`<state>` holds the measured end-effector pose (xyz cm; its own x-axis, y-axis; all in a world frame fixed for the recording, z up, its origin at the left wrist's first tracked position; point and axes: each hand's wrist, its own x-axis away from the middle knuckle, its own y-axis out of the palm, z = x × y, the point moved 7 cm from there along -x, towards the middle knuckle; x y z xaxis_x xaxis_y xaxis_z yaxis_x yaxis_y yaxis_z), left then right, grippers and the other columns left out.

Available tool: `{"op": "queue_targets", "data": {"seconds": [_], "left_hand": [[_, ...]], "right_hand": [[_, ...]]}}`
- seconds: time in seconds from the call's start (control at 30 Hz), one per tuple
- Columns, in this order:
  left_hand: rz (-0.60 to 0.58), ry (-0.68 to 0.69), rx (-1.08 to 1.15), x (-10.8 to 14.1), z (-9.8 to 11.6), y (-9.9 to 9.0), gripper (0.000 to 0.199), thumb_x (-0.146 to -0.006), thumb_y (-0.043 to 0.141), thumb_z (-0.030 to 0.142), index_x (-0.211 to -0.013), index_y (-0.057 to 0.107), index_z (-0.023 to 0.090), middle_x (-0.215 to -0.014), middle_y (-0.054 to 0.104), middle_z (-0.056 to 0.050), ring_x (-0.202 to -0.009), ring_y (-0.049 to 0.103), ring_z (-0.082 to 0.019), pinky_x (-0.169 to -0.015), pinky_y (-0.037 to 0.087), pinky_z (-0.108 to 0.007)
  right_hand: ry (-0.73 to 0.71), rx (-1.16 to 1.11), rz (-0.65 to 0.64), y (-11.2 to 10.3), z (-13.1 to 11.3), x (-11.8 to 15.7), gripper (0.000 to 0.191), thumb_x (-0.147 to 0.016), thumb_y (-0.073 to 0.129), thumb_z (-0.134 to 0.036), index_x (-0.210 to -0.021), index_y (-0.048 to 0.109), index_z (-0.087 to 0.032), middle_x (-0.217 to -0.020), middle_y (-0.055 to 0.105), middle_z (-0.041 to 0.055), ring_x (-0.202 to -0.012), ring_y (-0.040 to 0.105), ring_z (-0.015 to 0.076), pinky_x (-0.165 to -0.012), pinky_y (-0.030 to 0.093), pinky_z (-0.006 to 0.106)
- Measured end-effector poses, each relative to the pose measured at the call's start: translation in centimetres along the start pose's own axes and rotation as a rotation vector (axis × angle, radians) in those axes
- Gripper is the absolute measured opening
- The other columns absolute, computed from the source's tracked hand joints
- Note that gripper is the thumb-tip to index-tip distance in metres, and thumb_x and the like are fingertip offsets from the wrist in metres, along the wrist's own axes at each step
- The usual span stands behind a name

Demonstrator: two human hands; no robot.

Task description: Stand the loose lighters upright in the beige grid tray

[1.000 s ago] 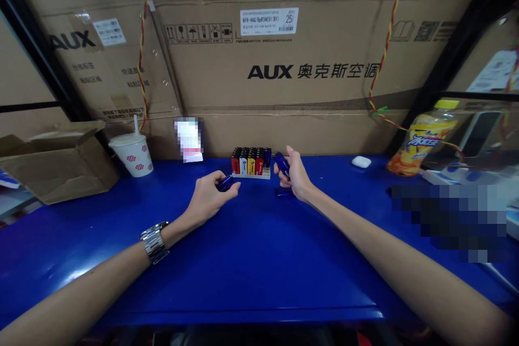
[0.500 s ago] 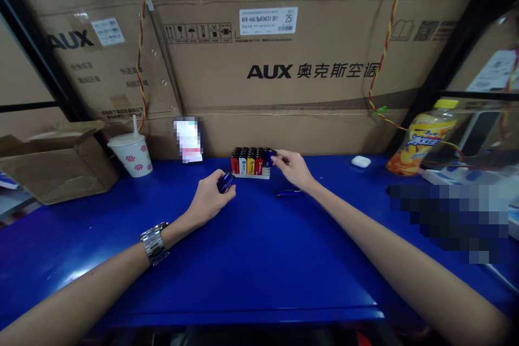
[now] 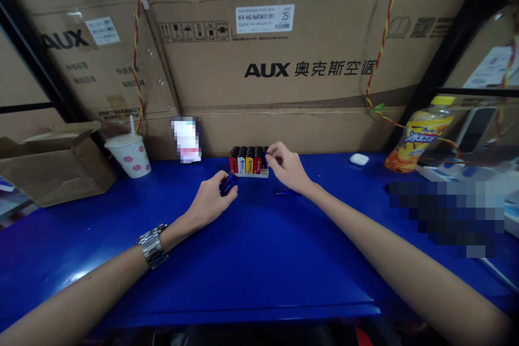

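Upright lighters in red, white, yellow and blue stand in rows in a white tray [image 3: 264, 174] at the back of the table. One red lighter [image 3: 233, 165] marks its left end. My left hand [image 3: 208, 197], just in front and left of the tray, is closed around a blue lighter [image 3: 229, 184]. My right hand [image 3: 290, 166] reaches the tray's right end, where thumb and fingers pinch a blue lighter [image 3: 265, 159], partly hidden by them. Another blue lighter [image 3: 284, 192] lies flat on the table, below my right wrist.
The blue table [image 3: 251, 259] backs onto large cardboard boxes [image 3: 324, 27]. Along the left are an open carton [image 3: 57, 167], a paper cup with a straw [image 3: 132, 159] and a phone-like screen [image 3: 186, 140]. Rightward sit a white earbud case [image 3: 359, 159] and a drink bottle [image 3: 417, 138].
My right hand has dropped the blue lighter lower at the tray's right end, its fingers turning over it. My left hand keeps its lighter and barely moves. The view has shifted slightly.
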<state>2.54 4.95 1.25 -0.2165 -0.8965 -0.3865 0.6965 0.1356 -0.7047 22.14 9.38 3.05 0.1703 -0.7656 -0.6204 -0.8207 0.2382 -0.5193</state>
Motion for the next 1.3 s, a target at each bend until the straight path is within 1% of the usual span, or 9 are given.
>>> {"op": "queue_targets", "data": {"seconds": [0.13,0.23,0.37,0.57,0.67,0.93,1.03,1.23,1.3], "left_hand": [[-0.034,0.07,-0.018,0.4,1.2,0.3,0.018,-0.08,0.052,0.029,-0.091,0.058,0.015,-0.069,0.06,0.001,-0.056,0.049,-0.011,-0.054,0.037,-0.024],[-0.075,0.128,-0.012,0.6,1.7,0.7,0.021,-0.08,0.051,0.026,-0.094,0.061,0.014,-0.071,0.062,0.0,-0.057,0.051,-0.012,-0.055,0.039,-0.025],[-0.09,0.085,0.074,0.6,1.0,1.0,0.032,-0.08,0.052,0.029,-0.108,0.058,0.014,-0.071,0.063,-0.001,-0.057,0.056,-0.013,-0.056,0.045,-0.026],[-0.099,0.047,0.176,0.4,0.1,1.2,0.033,-0.082,0.051,0.031,-0.11,0.053,0.014,-0.075,0.064,-0.003,-0.056,0.057,-0.012,-0.054,0.048,-0.025],[-0.103,0.073,0.157,0.3,0.3,1.2,0.03,-0.082,0.051,0.032,-0.108,0.053,0.015,-0.075,0.064,-0.002,-0.057,0.057,-0.012,-0.055,0.047,-0.025],[-0.124,0.077,0.15,0.3,0.1,1.5,0.025,-0.083,0.051,0.031,-0.102,0.053,0.016,-0.075,0.063,-0.002,-0.056,0.055,-0.01,-0.055,0.047,-0.025],[-0.121,0.085,0.136,0.3,0.2,1.5,0.024,-0.083,0.051,0.03,-0.102,0.053,0.016,-0.075,0.062,-0.002,-0.056,0.055,-0.01,-0.055,0.047,-0.025],[-0.117,0.108,0.111,0.4,0.4,1.3,0.023,-0.084,0.049,0.03,-0.102,0.053,0.016,-0.076,0.063,-0.002,-0.059,0.056,-0.011,-0.056,0.047,-0.025],[-0.119,0.107,0.102,0.4,0.4,1.3,0.023,-0.084,0.049,0.03,-0.102,0.053,0.016,-0.077,0.063,-0.002,-0.061,0.056,-0.011,-0.057,0.047,-0.025]], "right_hand": [[-0.103,-0.115,-0.265,2.7,-4.0,1.5,0.026,-0.086,0.054,-0.042,-0.085,0.06,-0.017,-0.068,0.061,0.0007,-0.058,0.051,0.0107,-0.057,0.038,0.025],[-0.119,-0.2,-0.32,4.3,-5.3,2.1,0.024,-0.085,0.056,-0.041,-0.085,0.059,-0.017,-0.068,0.058,-0.0008,-0.06,0.05,0.0105,-0.057,0.038,0.024],[-0.068,-0.313,-0.241,3.7,-3.7,1.1,0.023,-0.084,0.056,-0.04,-0.081,0.053,-0.018,-0.064,0.054,-0.002,-0.056,0.048,0.01,-0.054,0.038,0.025],[0.136,-0.395,0.026,-1.5,4.0,-0.7,0.031,-0.077,0.061,-0.047,-0.078,0.049,-0.019,-0.057,0.056,-0.0022,-0.047,0.052,0.011,-0.051,0.043,0.027],[0.199,-0.289,0.112,-2.5,6.4,-0.7,0.028,-0.076,0.06,-0.045,-0.076,0.048,-0.019,-0.058,0.058,-0.0005,-0.046,0.054,0.0126,-0.05,0.043,0.028],[0.016,0.001,-0.059,0.2,2.9,-0.2,0.019,-0.083,0.048,-0.024,-0.101,0.047,-0.019,-0.074,0.063,0.0023,-0.064,0.06,0.0152,-0.065,0.045,0.03],[-0.083,0.01,-0.11,0.3,1.2,-0.1,0.014,-0.084,0.043,-0.021,-0.097,0.048,-0.019,-0.082,0.064,0.0054,-0.072,0.06,0.0163,-0.071,0.045,0.031],[-0.017,0.198,0.148,-1.9,1.9,-0.2,0.025,-0.072,0.045,-0.013,-0.097,0.047,-0.018,-0.086,0.059,0.0075,-0.074,0.055,0.0182,-0.071,0.043,0.033],[0.03,0.242,0.151,-2.0,2.6,-0.2,0.031,-0.069,0.046,-0.011,-0.099,0.048,-0.017,-0.091,0.059,0.01,-0.075,0.055,0.0189,-0.073,0.043,0.035]]}}
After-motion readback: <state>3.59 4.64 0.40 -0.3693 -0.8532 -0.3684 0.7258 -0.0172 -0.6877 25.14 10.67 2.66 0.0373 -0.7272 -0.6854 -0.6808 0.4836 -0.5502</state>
